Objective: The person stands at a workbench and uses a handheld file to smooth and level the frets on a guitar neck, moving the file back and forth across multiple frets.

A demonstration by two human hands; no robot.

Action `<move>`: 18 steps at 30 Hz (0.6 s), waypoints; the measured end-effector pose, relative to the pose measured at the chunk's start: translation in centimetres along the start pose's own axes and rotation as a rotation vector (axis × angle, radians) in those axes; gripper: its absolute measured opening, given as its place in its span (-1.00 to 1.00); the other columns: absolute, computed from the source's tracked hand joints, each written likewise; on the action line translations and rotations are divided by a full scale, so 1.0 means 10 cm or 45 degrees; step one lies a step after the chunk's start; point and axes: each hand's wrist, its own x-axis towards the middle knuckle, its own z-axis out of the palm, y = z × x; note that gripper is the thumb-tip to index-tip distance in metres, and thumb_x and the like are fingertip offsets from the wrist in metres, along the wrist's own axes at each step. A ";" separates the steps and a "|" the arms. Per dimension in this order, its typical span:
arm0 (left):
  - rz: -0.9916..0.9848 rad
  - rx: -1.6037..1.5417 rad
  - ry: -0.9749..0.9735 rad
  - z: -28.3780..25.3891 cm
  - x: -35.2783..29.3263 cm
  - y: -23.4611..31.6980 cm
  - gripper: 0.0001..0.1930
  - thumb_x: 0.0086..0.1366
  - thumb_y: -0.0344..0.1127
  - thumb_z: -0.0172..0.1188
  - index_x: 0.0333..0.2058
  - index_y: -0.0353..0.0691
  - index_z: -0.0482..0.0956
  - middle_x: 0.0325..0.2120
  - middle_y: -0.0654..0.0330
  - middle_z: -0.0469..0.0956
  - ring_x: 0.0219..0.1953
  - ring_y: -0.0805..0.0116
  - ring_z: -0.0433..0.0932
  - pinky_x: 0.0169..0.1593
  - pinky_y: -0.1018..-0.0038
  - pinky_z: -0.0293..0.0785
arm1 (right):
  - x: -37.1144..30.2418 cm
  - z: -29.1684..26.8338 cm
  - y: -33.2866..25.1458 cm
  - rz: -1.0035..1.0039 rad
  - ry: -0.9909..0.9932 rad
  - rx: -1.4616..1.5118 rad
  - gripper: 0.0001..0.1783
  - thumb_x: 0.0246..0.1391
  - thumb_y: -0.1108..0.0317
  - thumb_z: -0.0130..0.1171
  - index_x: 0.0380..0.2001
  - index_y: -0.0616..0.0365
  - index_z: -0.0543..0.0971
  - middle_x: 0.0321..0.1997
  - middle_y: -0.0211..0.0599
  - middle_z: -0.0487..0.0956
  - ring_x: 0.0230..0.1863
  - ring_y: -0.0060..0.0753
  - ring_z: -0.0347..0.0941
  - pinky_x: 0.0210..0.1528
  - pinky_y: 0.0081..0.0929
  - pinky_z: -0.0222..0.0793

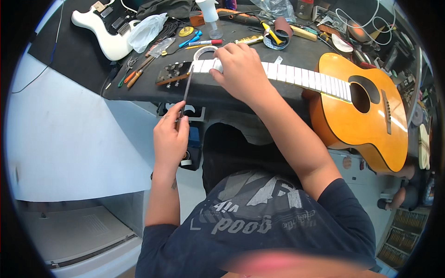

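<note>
An acoustic guitar with an orange-yellow body lies across the workbench. Its fingerboard is covered in white strips between the frets, and its dark headstock points left. In my left hand is a slim, file-like tool, held upright in closed fingers. The tool's tip meets the neck where the fingerboard ends at the headstock. My right hand grips the neck from above, thumb on the near side; its fingertips are partly hidden. A roll of tape sits just behind the neck, beside that hand.
At the far left lies a white electric guitar body with a plastic bag against it. Screwdrivers, markers, a spray bottle and a yellow-handled tool crowd the workbench. Another person's foot shows at right.
</note>
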 end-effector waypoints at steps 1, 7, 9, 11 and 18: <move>-0.002 0.068 0.030 0.02 0.02 0.10 -0.62 0.49 -0.49 0.26 0.23 -0.22 0.72 -0.13 -0.02 0.77 -0.25 0.28 0.72 -0.06 0.36 0.65 | 0.03 0.05 0.02 0.078 -0.120 -0.101 -0.62 0.18 0.11 0.53 -0.10 0.16 0.72 -0.13 -0.19 0.75 0.04 0.01 0.65 0.21 -0.06 0.51; 0.172 0.264 -0.010 0.04 -0.03 0.20 -0.63 0.51 -0.49 0.25 0.24 -0.23 0.70 -0.08 -0.07 0.79 -0.22 0.17 0.75 -0.04 0.31 0.65 | 0.10 0.08 0.02 0.287 -0.648 -0.168 -0.43 0.30 -0.14 0.41 -0.07 0.23 0.71 -0.17 -0.14 0.78 -0.05 0.01 0.75 0.03 -0.02 0.63; 0.171 0.322 -0.034 0.04 -0.06 0.23 -0.62 0.52 -0.49 0.23 0.25 -0.23 0.70 -0.07 -0.09 0.79 -0.22 0.17 0.75 -0.04 0.30 0.65 | 0.03 0.12 0.02 0.192 -0.444 -0.194 -0.49 0.27 -0.11 0.46 -0.25 0.22 0.75 -0.30 -0.12 0.79 -0.19 -0.07 0.80 -0.14 -0.13 0.66; 0.084 0.369 -0.043 0.04 -0.08 0.27 -0.62 0.54 -0.46 0.22 0.27 -0.24 0.69 -0.21 -0.13 0.76 -0.35 0.17 0.69 -0.11 0.29 0.63 | 0.03 0.09 0.03 0.204 -0.493 -0.171 -0.45 0.30 -0.14 0.42 -0.19 0.23 0.72 -0.27 -0.12 0.78 -0.15 -0.04 0.78 -0.11 -0.10 0.66; -0.060 0.363 -0.104 0.16 0.54 0.38 -0.66 0.53 -0.38 0.24 0.22 -0.20 0.71 -0.31 -0.23 0.73 -0.31 -0.16 0.76 -0.15 0.14 0.64 | 0.00 0.10 0.05 0.201 -0.466 -0.119 -0.45 0.28 -0.14 0.43 -0.16 0.23 0.70 -0.28 -0.13 0.77 -0.17 -0.03 0.78 -0.10 -0.11 0.67</move>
